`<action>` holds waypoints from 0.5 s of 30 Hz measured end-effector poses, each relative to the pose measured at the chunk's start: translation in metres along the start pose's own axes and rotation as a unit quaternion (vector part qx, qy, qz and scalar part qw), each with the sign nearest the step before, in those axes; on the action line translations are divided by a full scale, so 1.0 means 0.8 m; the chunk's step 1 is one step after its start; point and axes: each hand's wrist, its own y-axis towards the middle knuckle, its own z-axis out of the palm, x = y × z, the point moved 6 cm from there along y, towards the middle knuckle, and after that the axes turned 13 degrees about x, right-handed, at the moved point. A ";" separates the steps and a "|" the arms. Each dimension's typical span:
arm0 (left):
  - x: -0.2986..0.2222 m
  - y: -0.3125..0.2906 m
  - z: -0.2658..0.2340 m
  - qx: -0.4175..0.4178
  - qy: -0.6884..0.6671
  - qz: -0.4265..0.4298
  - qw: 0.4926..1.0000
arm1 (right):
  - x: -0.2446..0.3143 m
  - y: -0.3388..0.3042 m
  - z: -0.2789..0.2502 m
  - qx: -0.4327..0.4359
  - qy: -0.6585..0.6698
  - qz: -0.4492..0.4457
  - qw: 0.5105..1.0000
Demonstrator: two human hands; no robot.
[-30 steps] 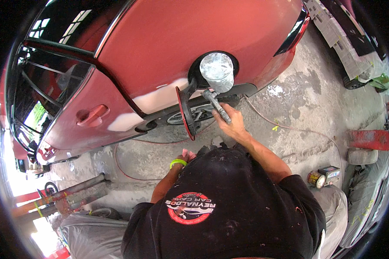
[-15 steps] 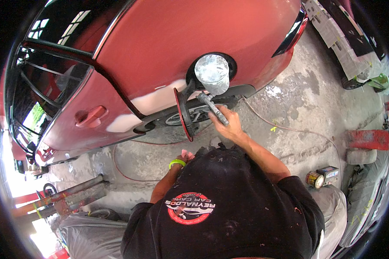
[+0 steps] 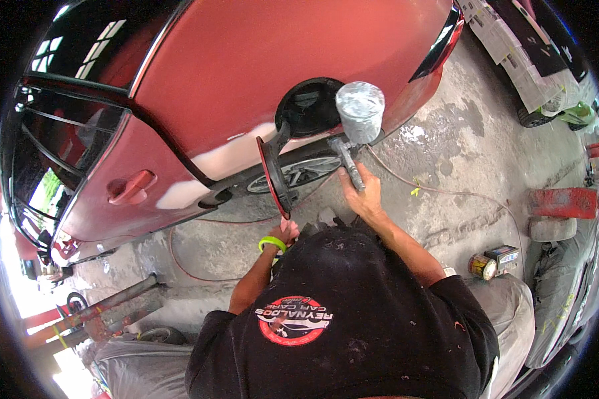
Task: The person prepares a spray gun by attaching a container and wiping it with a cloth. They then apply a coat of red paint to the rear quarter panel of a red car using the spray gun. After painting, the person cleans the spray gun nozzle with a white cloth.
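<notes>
My right hand (image 3: 367, 194) grips a grey spray gun (image 3: 350, 166) by its handle. On top of the gun sits a translucent cup (image 3: 360, 110) smeared whitish. The gun is held in front of a red car's side, just right of the uncovered round fuel filler recess (image 3: 307, 106). The open fuel flap (image 3: 273, 174) stands out from the body on its hinge arm. At the flap's lower end, my left hand (image 3: 285, 234) is closed on what looks like a pink cloth (image 3: 288, 226); its fingers are partly hidden. A yellow-green wristband (image 3: 273, 243) circles that wrist.
Pale patches (image 3: 227, 157) mark the red car panel (image 3: 246, 66) above the wheel (image 3: 296, 174). A thin hose (image 3: 446, 193) trails over the concrete floor (image 3: 439, 143). A tin (image 3: 482, 266) and a red block (image 3: 563, 203) are to the right; a paper-masked vehicle (image 3: 512, 63) stands at upper right.
The spray gun and my right hand have moved right, uncovering the filler recess. My left hand has risen to the flap's lower end. The view has shifted slightly.
</notes>
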 end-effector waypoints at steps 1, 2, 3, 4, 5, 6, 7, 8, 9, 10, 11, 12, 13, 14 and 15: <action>-0.020 0.006 0.001 -0.011 -0.023 0.146 0.989 | 0.002 -0.003 -0.006 -0.005 0.003 0.002 1.000; -0.040 0.007 -0.004 -0.026 -0.049 0.287 0.956 | -0.002 -0.005 -0.009 -0.011 0.009 -0.001 1.000; -0.047 0.021 0.000 0.008 -0.134 0.289 0.948 | -0.006 -0.007 -0.010 0.001 0.003 0.008 1.000; -0.065 0.027 0.000 0.040 -0.222 0.290 0.930 | -0.011 -0.008 -0.012 0.016 -0.008 0.015 1.000; -0.106 0.014 -0.007 0.133 -0.355 0.153 0.913 | -0.020 -0.012 -0.018 0.023 -0.022 0.025 0.999; -0.147 -0.015 -0.029 0.179 -0.389 0.169 0.888 | -0.021 -0.015 -0.024 0.018 -0.027 0.015 0.999; -0.180 -0.031 -0.039 0.200 -0.440 0.192 0.854 | -0.020 -0.016 -0.029 0.018 -0.031 0.001 0.999; -0.212 -0.043 -0.046 0.213 -0.500 0.233 0.807 | -0.017 -0.015 -0.032 0.023 -0.036 -0.016 0.999; -0.242 -0.052 -0.056 0.221 -0.552 0.276 0.755 | -0.017 -0.016 -0.036 0.030 -0.036 -0.020 0.999; -0.267 -0.062 -0.061 0.226 -0.600 0.317 0.699 | -0.017 -0.015 -0.039 0.042 -0.033 -0.028 0.998; -0.288 -0.074 -0.066 0.223 -0.638 0.349 0.649 | -0.017 -0.014 -0.042 0.054 -0.031 -0.035 0.997; -0.306 -0.085 -0.072 0.217 -0.672 0.382 0.597 | -0.017 -0.011 -0.045 0.068 -0.029 -0.043 0.996; -0.320 -0.098 -0.079 0.206 -0.697 0.412 0.550 | -0.019 -0.007 -0.048 0.090 -0.020 -0.045 0.995; -0.332 -0.108 -0.086 0.188 -0.712 0.433 0.520 | -0.023 -0.003 -0.052 0.110 -0.010 -0.043 0.993; -0.339 -0.117 -0.090 0.159 -0.720 0.450 0.504 | -0.026 0.004 -0.056 0.131 -0.001 -0.042 0.990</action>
